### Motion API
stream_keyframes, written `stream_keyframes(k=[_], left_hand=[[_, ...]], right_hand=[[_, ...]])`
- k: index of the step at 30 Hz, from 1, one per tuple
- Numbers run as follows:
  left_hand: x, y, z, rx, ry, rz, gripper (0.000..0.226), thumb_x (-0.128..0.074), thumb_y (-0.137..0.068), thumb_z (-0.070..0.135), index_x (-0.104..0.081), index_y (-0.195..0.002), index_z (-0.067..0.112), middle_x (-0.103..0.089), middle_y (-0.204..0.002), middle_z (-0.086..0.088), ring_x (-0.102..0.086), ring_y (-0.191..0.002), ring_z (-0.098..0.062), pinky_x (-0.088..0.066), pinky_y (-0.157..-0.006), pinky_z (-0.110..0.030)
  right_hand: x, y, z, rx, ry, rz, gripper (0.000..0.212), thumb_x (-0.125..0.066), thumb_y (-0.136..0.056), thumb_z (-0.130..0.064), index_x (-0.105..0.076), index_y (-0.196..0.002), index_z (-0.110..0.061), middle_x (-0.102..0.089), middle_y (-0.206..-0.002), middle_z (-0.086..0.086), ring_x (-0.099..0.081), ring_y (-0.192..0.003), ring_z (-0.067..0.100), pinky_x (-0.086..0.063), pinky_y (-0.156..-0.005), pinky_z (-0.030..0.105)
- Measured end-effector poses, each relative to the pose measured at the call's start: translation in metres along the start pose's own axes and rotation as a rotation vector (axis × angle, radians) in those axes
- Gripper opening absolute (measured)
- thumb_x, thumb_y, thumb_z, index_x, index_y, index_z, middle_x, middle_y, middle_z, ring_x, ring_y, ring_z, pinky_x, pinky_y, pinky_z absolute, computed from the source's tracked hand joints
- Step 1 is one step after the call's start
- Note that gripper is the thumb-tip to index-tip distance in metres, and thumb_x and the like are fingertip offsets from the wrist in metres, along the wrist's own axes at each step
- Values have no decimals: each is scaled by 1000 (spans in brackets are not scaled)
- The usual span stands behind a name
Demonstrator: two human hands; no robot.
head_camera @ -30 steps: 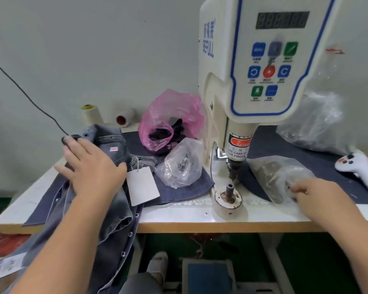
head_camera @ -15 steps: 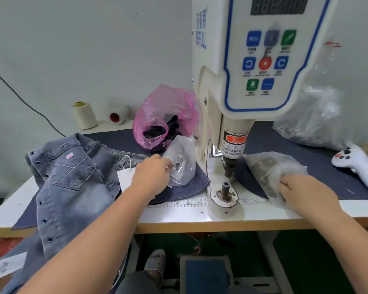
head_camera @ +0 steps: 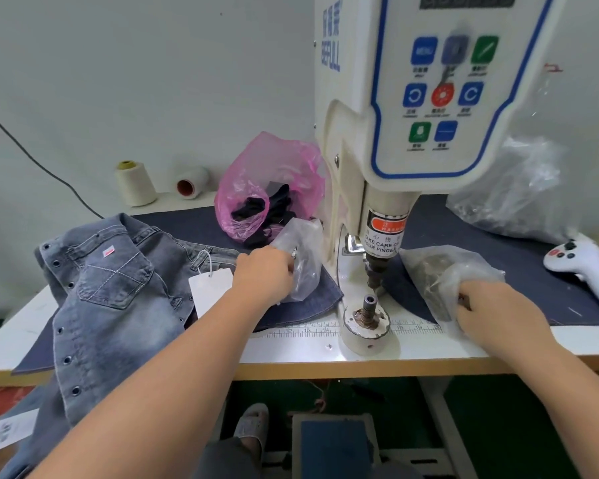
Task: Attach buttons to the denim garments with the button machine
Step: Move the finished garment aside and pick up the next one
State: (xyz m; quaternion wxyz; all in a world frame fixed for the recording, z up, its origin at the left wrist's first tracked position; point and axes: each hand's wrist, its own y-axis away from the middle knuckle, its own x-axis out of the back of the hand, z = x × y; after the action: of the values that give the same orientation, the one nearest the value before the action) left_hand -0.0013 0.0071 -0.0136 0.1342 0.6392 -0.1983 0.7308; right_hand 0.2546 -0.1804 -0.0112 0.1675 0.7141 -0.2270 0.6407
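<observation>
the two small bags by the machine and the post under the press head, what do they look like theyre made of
Both small bags: thin clear plastic film, glossy and crinkled, contents showing through. The post: looks like bare metal, dull and brownish, perhaps rust or grime. The jacket: grey washed denim, with visible stitching and faded patches.

Bags (head_camera: 300, 261) crowding die post (head_camera: 369, 307)
</observation>
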Motion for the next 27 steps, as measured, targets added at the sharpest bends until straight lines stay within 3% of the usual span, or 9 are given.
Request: stream_keyframes(k=[4, 11, 17, 21, 24, 27], left_hand=[[1, -1, 3, -15, -69, 21, 22, -49, -93, 17, -67, -99, 29, -62, -105, -1, -58, -99, -27, -27, -81, -37], [-4, -1, 1, -53, -90, 89, 24, -41, -98, 24, -62, -110, 25, -63, -109, -3, -59, -97, -29, -30, -84, -40], [1, 5, 6, 60, 255, 237, 19, -46, -94, 24, -64, -96, 17, -60, -96, -4, -47, -79, -26, -32, -78, -35], [10, 21, 18, 85, 507, 283, 10, -52, -90, 20, -61, -86, 18, -58, -86, 2, -54, -80, -25, -44, -74, -36], [13, 46, 34, 12, 779, 270, 15, -58, -89, 15, -60, -76, 21, -59, -73, 6, -50, -64, -7, -42, -61, -25], [9, 76, 53, -119, 892, 239, 16, -62, -88, 13, -64, -74, 21, -62, -70, 4, -52, -61, -3, -42, -57, -16]], right_hand=[[-4, 7, 3, 9, -155, 134, 23, -52, -92, -18, -53, -72, -31, -56, -68, -11, -50, -63, 10, -33, -49, 28], [4, 25, 2, -30, -601, 223, 20, -66, -89, -18, -63, -70, -24, -63, -66, -3, -56, -62, 17, -37, -52, 29], [8, 40, -26, 46, -1084, 80, 19, -68, -87, -11, -69, -70, -19, -53, -49, -5, -45, -46, 6, -39, -57, 28], [10, 46, -52, 208, -1139, -43, 19, -66, -88, -12, -70, -74, -25, -55, -53, -4, -46, -48, 7, -39, -55, 26], [8, 46, -62, 215, -1126, -57, 21, -66, -89, -15, -69, -74, -29, -56, -53, -6, -46, -47, 6, -41, -52, 21], [5, 49, -66, 197, -1138, -67, 23, -66, -90, -14, -69, -72, -28, -56, -52, -6, -46, -46, 5, -41, -52, 19]])
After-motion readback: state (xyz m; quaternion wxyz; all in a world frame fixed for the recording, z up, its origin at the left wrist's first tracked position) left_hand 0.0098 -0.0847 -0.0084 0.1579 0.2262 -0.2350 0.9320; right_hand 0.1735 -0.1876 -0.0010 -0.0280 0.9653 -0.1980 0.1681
